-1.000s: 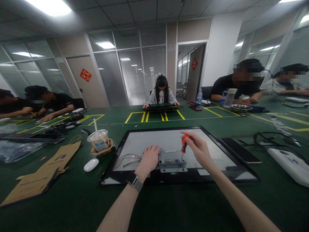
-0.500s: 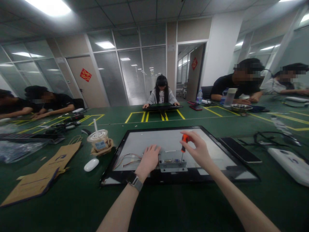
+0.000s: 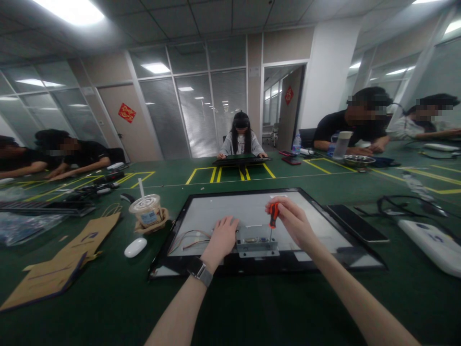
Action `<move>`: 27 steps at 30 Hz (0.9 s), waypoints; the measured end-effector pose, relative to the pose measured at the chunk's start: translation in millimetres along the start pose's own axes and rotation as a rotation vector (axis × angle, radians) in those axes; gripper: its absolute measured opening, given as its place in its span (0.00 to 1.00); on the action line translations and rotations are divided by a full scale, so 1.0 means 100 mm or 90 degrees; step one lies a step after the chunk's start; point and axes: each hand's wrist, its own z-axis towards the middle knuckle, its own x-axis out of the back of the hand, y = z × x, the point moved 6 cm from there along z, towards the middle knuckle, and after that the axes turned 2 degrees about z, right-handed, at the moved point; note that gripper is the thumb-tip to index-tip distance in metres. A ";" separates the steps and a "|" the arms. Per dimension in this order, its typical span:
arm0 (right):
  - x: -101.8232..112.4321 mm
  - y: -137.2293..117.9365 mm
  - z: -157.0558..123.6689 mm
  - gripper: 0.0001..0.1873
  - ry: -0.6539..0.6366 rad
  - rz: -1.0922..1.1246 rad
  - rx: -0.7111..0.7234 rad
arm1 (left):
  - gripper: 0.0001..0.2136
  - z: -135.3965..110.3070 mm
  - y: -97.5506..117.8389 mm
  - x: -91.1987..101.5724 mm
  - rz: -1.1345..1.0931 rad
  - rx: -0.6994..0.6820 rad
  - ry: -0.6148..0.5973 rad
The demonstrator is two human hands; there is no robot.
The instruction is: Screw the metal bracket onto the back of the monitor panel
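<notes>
A flat display panel [image 3: 212, 206] with a black frame lies face down or flat on the green table. Near its front edge sits a metal bracket [image 3: 257, 248] with connector ports. My right hand [image 3: 293, 218] grips a red and black screwdriver [image 3: 274, 215], whose tip meets the bracket's right part. Fingers outstretched, my left hand [image 3: 225, 235] rests flat against the bracket's left side. Thin coloured wires [image 3: 190, 238] run over the panel left of that hand. A watch [image 3: 200, 270] is on my left wrist.
Left of the panel are a drink cup [image 3: 147, 211] with a straw, a white mouse [image 3: 135, 247] and a paper bag [image 3: 68, 257]. On the right lie a black phone [image 3: 356, 223], a white device [image 3: 430, 245] and cables [image 3: 392, 204]. Several people sit around the table.
My right fingers have turned around the screwdriver handle, which now tilts slightly differently. The screwdriver tip stays at the bracket. My left hand has not visibly moved.
</notes>
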 end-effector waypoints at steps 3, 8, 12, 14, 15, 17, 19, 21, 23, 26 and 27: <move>-0.01 -0.02 0.00 0.09 -0.005 0.007 -0.007 | 0.25 0.00 -0.01 0.00 0.006 0.002 0.004; -0.01 -0.02 0.00 0.16 -0.002 0.009 -0.057 | 0.25 0.00 0.00 0.00 0.005 -0.001 0.004; -0.03 -0.03 0.01 0.14 -0.003 0.051 -0.056 | 0.25 0.01 0.00 0.00 0.008 0.000 -0.005; -0.03 -0.05 0.01 0.12 -0.008 0.055 -0.050 | 0.25 0.01 0.00 0.00 0.007 0.001 -0.005; -0.03 -0.06 0.01 0.11 -0.012 0.054 -0.050 | 0.25 0.01 0.00 0.00 0.006 0.001 -0.004; -0.02 -0.06 0.01 0.10 -0.019 0.056 -0.061 | 0.25 0.01 0.00 0.00 0.003 0.000 0.000; -0.02 -0.04 0.00 0.11 -0.029 0.067 -0.081 | 0.26 0.01 0.00 -0.01 0.003 -0.004 0.003; -0.03 -0.03 0.00 0.12 -0.038 0.069 -0.084 | 0.26 0.01 0.00 -0.01 0.003 -0.007 0.005; -0.03 -0.05 0.00 0.13 -0.042 0.051 -0.069 | 0.25 0.00 0.00 -0.01 0.005 -0.008 0.009; -0.04 -0.07 0.00 0.13 -0.069 0.008 -0.053 | 0.25 0.00 0.00 0.00 0.010 -0.009 0.016; -0.04 -0.07 0.00 0.13 -0.086 -0.005 -0.053 | 0.25 0.00 0.00 0.00 0.011 -0.008 0.016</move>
